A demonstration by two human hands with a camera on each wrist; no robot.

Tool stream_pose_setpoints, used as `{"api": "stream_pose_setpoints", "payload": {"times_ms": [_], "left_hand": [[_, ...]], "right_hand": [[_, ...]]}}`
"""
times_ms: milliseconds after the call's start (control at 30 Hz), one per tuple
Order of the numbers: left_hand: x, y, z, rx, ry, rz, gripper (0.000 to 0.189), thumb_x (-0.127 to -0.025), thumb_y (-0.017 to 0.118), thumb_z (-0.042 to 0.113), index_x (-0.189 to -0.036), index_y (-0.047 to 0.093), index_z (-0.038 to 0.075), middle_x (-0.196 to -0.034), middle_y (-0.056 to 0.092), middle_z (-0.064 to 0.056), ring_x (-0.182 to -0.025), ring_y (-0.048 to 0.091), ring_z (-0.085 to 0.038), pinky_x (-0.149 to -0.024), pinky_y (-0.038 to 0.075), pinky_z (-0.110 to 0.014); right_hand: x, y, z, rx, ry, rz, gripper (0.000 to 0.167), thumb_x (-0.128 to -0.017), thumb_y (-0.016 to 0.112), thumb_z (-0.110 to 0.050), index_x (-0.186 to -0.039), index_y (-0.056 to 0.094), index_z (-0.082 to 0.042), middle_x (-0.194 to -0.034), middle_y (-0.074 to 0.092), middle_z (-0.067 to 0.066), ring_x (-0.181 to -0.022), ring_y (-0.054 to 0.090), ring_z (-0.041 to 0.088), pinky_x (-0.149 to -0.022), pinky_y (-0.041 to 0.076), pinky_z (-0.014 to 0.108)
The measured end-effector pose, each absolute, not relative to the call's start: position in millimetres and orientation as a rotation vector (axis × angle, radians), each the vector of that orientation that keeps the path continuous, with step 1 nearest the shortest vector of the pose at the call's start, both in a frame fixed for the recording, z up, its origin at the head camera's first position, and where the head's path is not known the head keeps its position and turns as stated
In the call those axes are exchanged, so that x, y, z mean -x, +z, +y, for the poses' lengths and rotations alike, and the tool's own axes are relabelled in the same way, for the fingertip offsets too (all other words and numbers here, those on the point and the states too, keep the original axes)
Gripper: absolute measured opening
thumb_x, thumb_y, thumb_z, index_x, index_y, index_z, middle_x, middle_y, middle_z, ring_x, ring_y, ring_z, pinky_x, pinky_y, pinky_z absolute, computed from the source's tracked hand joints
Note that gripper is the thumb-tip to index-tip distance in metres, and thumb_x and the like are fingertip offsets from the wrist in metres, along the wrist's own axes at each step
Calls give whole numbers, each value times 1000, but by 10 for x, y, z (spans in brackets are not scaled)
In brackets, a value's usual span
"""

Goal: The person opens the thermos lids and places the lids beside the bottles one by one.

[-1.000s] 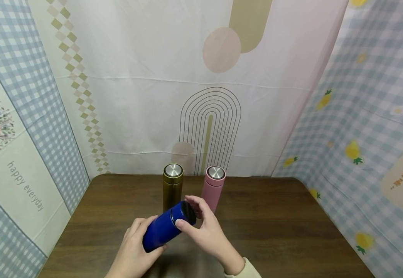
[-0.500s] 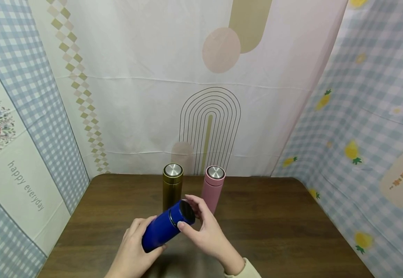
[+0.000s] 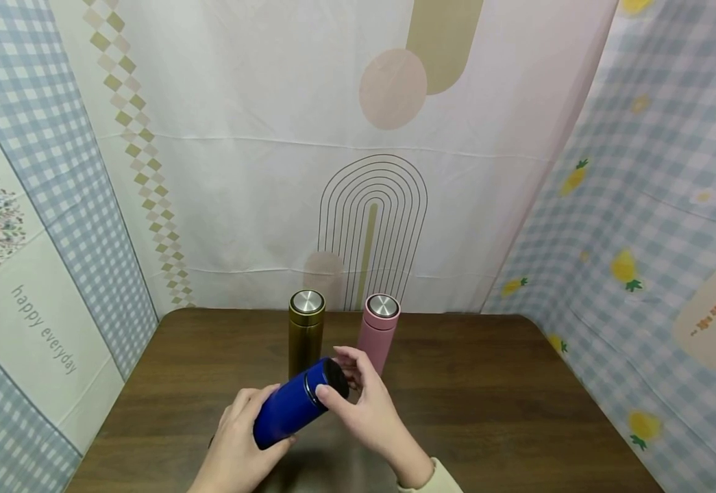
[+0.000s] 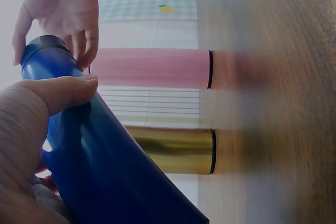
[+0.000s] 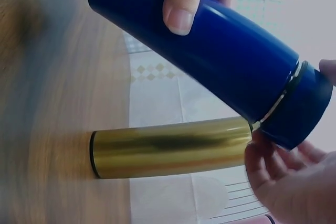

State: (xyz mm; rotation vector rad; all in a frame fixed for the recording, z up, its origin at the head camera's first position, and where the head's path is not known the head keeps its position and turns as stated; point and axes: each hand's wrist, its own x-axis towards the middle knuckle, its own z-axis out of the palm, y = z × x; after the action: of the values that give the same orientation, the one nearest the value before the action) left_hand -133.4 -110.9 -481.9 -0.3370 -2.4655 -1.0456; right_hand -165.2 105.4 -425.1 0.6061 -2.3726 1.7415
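A blue thermos bottle [image 3: 290, 411] is held tilted above the table, its capped end up and to the right. My left hand [image 3: 237, 438] grips its body, with the thumb [image 4: 73, 90] lying across it in the left wrist view. At the upper end, my right hand [image 3: 366, 411] holds the blue cap [image 5: 299, 106] between thumb and fingers. A thin silvery ring shows between cap and body in the right wrist view. Just behind stand a gold thermos bottle [image 3: 305, 335] and a pink thermos bottle [image 3: 379, 332], both upright with silver-topped lids. The hands and blue bottle hide part of them.
The dark wooden table [image 3: 487, 397] extends to both sides of the hands. A white patterned cloth [image 3: 240, 205] hangs behind its far edge. Checked cloths [image 3: 629, 205] hang at left and right.
The blue bottle and both hands stay in nearly the same place. My right thumb and fingers shift slightly around the cap. The gold and pink bottles have not moved.
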Motion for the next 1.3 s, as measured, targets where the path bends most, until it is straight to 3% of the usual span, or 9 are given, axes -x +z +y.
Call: {"api": "stream_pose_setpoints", "payload": {"times_ms": [167, 267, 433, 567, 900, 1167, 1300], "left_hand": [[1331, -4807, -1111, 322, -1080, -2483, 80, -57, 94, 27, -128, 59, 19, -107, 52, 10, -94, 52, -15, -80, 44, -45], [1330, -4802, -1111, 322, -1086, -2487, 80, -58, 94, 27, -128, 59, 19, -107, 52, 10, -94, 52, -16, -80, 44, -46], [1332, -4807, -1105, 318, -1069, -2498, 80, -57, 94, 27, -128, 60, 17, -106, 52, 9, -92, 51, -16, -79, 44, -45], [1333, -4815, -1103, 308, -1069, -2515, 80, -58, 94, 29, -129, 59, 18, -106, 51, 10, -92, 51, -17, -79, 45, -46], [1345, -4831, -1113, 333, -1072, -2474, 80, -58, 94, 30, -128, 59, 18, -108, 52, 9, -93, 51, -15, -80, 44, -44], [1337, -4827, -1114, 329, -1070, -2491, 80, -57, 94, 30, -128, 59, 18, -107, 51, 9, -92, 51, -17, -79, 44, -45], [1330, -4813, -1117, 311, -1070, -2509, 80, -58, 94, 30, -129, 59, 18, -107, 51, 9, -92, 51, -17, -80, 44, -45]], "right_hand": [[1652, -4256, 1068, -820, 1767, -2275, 58, -88, 70, -15, -138, 43, -17, -135, 54, 5, -118, 53, 22, -93, 43, 39], [1654, -4264, 1062, -785, 1762, -2282, 59, -87, 71, -18, -139, 43, -18, -134, 54, 3, -117, 53, 21, -93, 44, 38], [1661, -4281, 1047, -541, 1719, -2395, 57, -84, 74, -32, -133, 47, -29, -116, 58, -4, -104, 55, 14, -89, 45, 34], [1672, -4299, 1051, -470, 1695, -2421, 53, -83, 74, -35, -130, 50, -28, -106, 58, -3, -96, 56, 15, -85, 46, 32], [1661, -4278, 1082, -722, 1738, -2329, 56, -87, 70, -24, -137, 44, -26, -131, 55, -5, -115, 54, 19, -93, 43, 38], [1675, -4283, 1042, -501, 1756, -2368, 51, -84, 74, -29, -130, 50, -25, -110, 57, 2, -101, 54, 17, -87, 46, 34], [1674, -4273, 1043, -532, 1754, -2358, 50, -85, 74, -28, -130, 51, -25, -111, 58, 0, -103, 55, 18, -89, 45, 35]]}}
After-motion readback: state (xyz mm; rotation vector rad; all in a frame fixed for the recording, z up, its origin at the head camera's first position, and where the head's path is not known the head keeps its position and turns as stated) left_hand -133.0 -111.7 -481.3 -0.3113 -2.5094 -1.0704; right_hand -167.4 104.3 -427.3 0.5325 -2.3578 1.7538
